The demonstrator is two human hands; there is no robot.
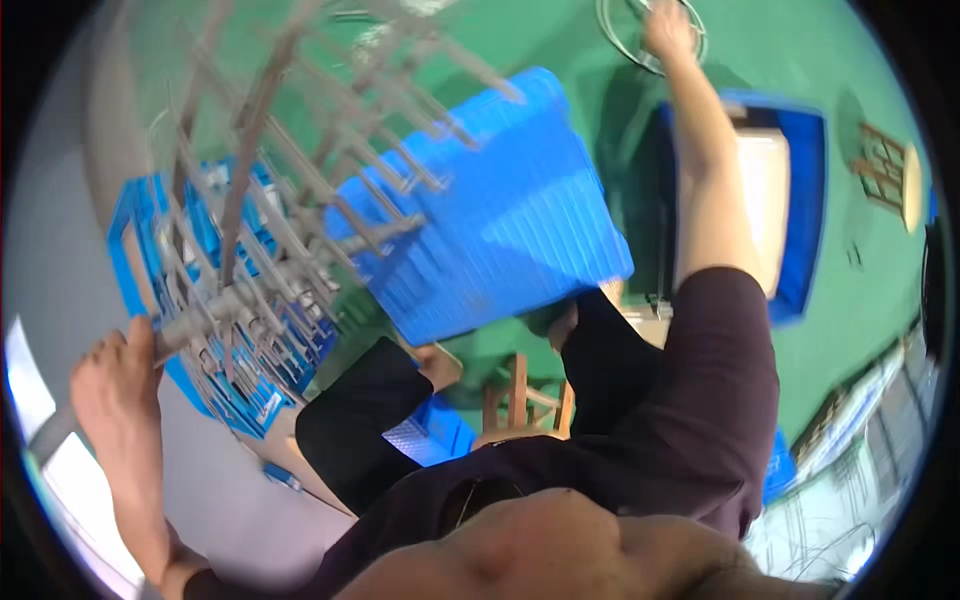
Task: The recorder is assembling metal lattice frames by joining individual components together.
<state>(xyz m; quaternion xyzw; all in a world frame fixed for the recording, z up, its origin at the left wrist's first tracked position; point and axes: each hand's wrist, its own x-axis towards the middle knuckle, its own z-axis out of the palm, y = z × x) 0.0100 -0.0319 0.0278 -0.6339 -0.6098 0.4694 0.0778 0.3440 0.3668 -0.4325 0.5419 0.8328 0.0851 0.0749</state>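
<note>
Dark shirt [650, 450] up close, left hand [118, 380] wrapped round a rack pole [205, 322], right hand [670, 30] at a coil [616, 50] (pinching? can't tell), so probably mid-job, finish unclear.

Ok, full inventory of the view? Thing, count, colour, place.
Pronged rack: 1, grey, upper left, blurred
Wire-like coil: 1, pale grey, top
Ribbed bin: 1, blue, centre
Open tote: 1, blue, right
Flat piece: 1, cream, inside open tote
Crate: at least 1, light blue, behind pronged rack
Wooden stool: 1, brown, far right
Basket: 1, blue, lower centre
Whitish bundle: 1, lower right, contents unclear
Floor: 1, green, beneath
Left hand: 1, bare, closed around pronged rack
Right hand: 1, bare, at wire-like coil, grip unclear
Legs: 2, black-clothed, lower centre
</note>
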